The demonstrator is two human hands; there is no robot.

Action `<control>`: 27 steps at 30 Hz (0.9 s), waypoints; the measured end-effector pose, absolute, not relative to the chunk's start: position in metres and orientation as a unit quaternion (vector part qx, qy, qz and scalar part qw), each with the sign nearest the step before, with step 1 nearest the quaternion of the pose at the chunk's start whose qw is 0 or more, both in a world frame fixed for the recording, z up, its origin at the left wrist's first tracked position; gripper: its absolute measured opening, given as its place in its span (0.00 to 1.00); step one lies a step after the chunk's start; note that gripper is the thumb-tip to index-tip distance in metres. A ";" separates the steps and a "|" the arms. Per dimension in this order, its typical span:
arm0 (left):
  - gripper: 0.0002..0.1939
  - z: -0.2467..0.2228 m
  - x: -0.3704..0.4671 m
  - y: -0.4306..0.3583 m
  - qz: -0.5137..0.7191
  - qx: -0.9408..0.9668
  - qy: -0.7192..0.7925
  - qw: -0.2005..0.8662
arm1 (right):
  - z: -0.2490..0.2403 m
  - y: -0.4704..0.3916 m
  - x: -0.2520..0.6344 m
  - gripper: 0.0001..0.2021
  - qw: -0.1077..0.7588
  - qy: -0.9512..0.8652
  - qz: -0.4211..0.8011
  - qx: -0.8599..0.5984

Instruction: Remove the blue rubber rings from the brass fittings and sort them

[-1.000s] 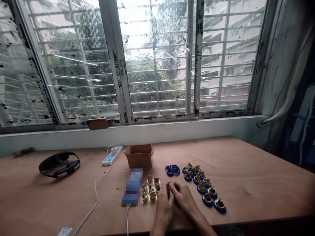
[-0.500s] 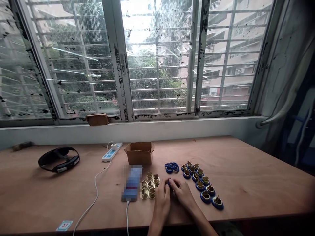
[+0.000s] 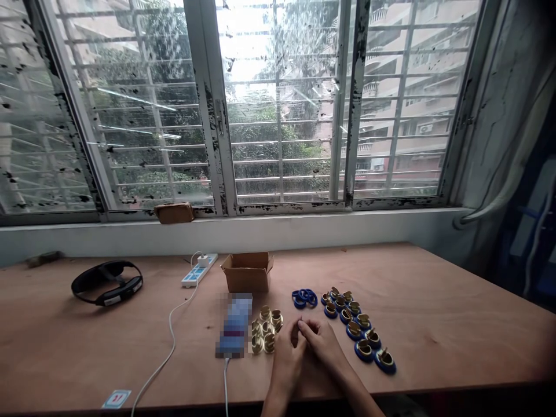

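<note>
My left hand [image 3: 288, 351] and my right hand [image 3: 320, 341] meet fingertip to fingertip just above the table, both closed in a pinch. Whatever sits between their fingers is hidden. Left of my left hand stands a cluster of brass-coloured metal caps with inner tabs [image 3: 266, 330], partly covered by that hand. Beyond the fingertips lies a small heap of blue rings [image 3: 304, 298]. To the right of my right hand, brass pieces seated in blue rings [image 3: 364, 349] run in a slanting double row.
A pixelated phone [image 3: 235, 325] with a white cable lies left of the caps. Behind it stands an open cardboard box [image 3: 247, 278]. Farther left are a power strip [image 3: 198, 271] and a black headset [image 3: 108, 284]. A numbered card [image 3: 116, 399] lies near the front edge.
My fingers have shifted slightly around their pinch; the bit of blue that showed between them is now hidden. The whole view has moved a little. The pieces on the table stay put.
</note>
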State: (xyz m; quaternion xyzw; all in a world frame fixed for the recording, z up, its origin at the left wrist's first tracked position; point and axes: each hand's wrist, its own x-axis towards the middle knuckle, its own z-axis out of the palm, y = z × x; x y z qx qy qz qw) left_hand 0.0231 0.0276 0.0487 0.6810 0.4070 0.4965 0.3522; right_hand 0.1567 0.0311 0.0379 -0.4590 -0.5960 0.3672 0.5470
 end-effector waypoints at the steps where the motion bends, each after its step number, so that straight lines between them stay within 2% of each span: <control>1: 0.19 0.050 0.023 0.027 0.494 0.681 0.410 0.351 | 0.038 0.031 0.156 0.27 0.542 -0.600 0.364 -0.462; 10: 0.18 0.051 0.024 0.023 0.504 0.674 0.407 0.356 | 0.041 0.030 0.157 0.26 0.557 -0.583 0.366 -0.465; 12: 0.20 0.050 0.023 0.025 0.523 0.650 0.401 0.379 | 0.045 0.029 0.157 0.27 0.564 -0.576 0.374 -0.459; 15: 0.27 0.050 0.020 0.028 0.546 0.590 0.380 0.458 | 0.051 0.024 0.155 0.27 0.563 -0.591 0.354 -0.456; 18: 0.30 0.051 0.019 0.030 0.535 0.566 0.382 0.497 | 0.056 0.017 0.150 0.24 0.555 -0.616 0.344 -0.441; 27: 0.26 0.056 0.019 0.023 0.508 0.601 0.404 0.467 | 0.064 0.007 0.146 0.12 0.538 -0.666 0.280 -0.434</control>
